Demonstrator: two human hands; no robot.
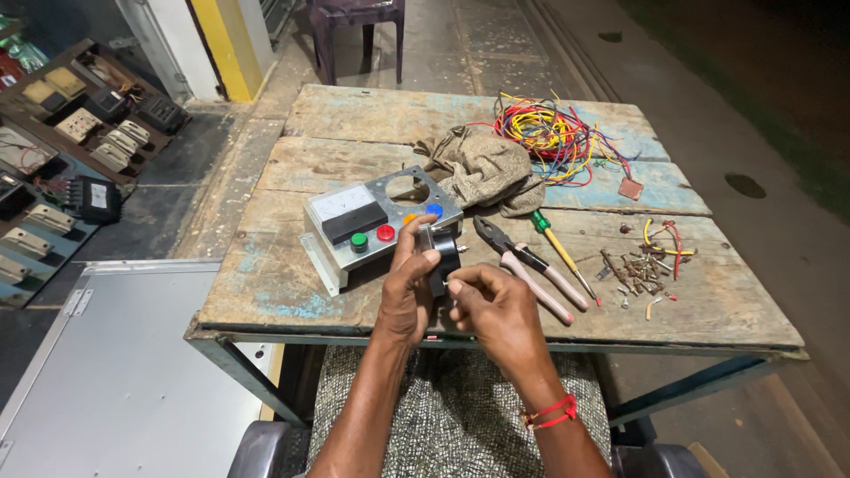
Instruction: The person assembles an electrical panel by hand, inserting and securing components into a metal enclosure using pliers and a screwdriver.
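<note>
Above table edge [266, 314] | both hands' fingers grip black switch [440, 257] | left hand [405, 296] | right hand [496, 310]

A wooden table [283, 292] fills the middle of the frame. At its centre lies a metal panel box [376, 221]. Just right of the box, near the table's front edge, the left hand [407, 292] and right hand [496, 310] meet around a small round part [440, 252]. Right of them lie pliers [531, 265] and a screwdriver [560, 252], side by side. Further right sits a heap of screws [633, 265]. Behind the box lies a cloth [487, 168], and behind that a tangle of wires [549, 133]. A chair [354, 18] stands at the top centre; boards of switches [80, 124] lie at the upper left.
</note>
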